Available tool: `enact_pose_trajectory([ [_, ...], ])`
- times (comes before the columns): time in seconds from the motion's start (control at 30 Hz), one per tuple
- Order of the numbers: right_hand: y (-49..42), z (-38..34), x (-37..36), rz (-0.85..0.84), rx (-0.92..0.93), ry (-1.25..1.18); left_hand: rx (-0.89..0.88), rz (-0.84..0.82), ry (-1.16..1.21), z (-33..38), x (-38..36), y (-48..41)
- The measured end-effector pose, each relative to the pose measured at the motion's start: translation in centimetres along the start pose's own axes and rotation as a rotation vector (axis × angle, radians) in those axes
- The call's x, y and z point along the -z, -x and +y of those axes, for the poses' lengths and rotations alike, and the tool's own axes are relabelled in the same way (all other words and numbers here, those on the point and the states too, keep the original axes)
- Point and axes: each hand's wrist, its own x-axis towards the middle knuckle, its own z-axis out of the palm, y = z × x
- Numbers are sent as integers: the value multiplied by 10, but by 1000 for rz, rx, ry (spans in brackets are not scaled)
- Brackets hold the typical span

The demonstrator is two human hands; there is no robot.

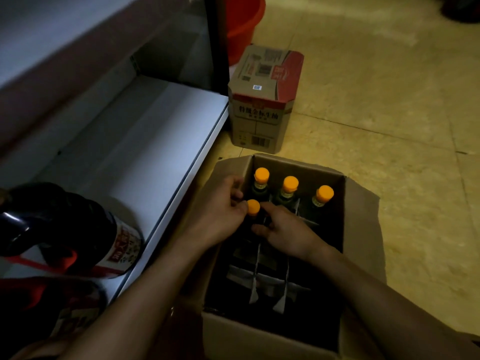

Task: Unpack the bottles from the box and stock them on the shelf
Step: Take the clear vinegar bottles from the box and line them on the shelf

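Box (259,333) near cells look emptied; left hand (226,206) pinches orange-capped bottle (253,207) by box's left wall, w/ right hand (284,231) fingers loosely spread beside its neck: mid-unpack, nxt needs straight lift, then over to shelf (145,141).

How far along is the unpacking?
Mostly done: most cells of the open box are empty, and a dark bottle sits on the shelf. In hand: the left hand pinches the front bottle, right hand beside it. Left: three bottles behind.
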Motion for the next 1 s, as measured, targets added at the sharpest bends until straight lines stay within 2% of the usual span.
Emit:
enact_pose_trajectory([
  [0.43,-9,-8,-23,238,40,-194,-46,-70,21,-7,5,0],
  [0.53,2,-18,-8,288,45,-282,-69,-94,17,-10,10,0],
  [0.67,29,-40,27,354,141,-336,-88,-122,57,-12,12,-4],
  [0.77,45,-54,50,461,185,-386,-121,-162,85,-8,10,-7],
  [0.87,57,-68,70,550,225,-506,-160,-237,112,-3,6,-9],
  [1.0,69,-83,84,579,320,-666,-175,-293,105,0,-2,-6],
])
